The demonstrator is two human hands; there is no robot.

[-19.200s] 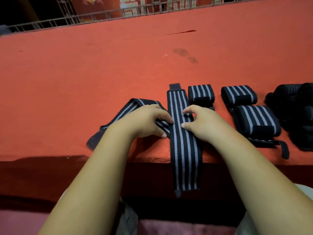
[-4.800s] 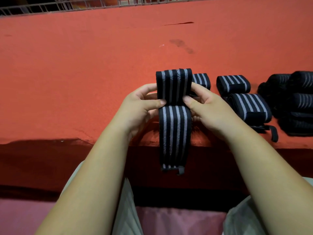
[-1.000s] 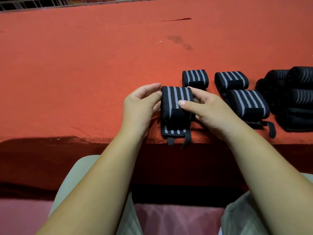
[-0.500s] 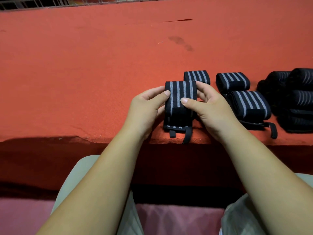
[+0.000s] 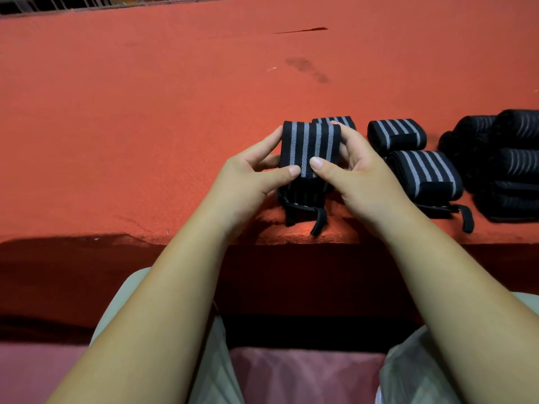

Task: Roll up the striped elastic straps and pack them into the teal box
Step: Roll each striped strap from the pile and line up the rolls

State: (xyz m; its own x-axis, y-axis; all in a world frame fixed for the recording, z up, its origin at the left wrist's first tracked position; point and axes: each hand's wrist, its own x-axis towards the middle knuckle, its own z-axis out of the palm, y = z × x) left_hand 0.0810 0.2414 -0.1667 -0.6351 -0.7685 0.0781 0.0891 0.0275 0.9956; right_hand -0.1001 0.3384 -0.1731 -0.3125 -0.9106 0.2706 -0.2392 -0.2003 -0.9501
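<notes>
Striped strap roll held between left hand and right hand.

Both bare forearms are reaching in from the near edge, the left forearm angling up toward the right and the right forearm angling up toward the left, converging at the middle. The left hand is gripping the left side of a rolled strap, thumb lying across its near face, fingers curling round the far side. The right hand is gripping the right side, thumb pressing the near face, fingers wrapping behind. The thumb tips are nearly meeting. Palms are facing each other, wrists roughly straight.
</notes>
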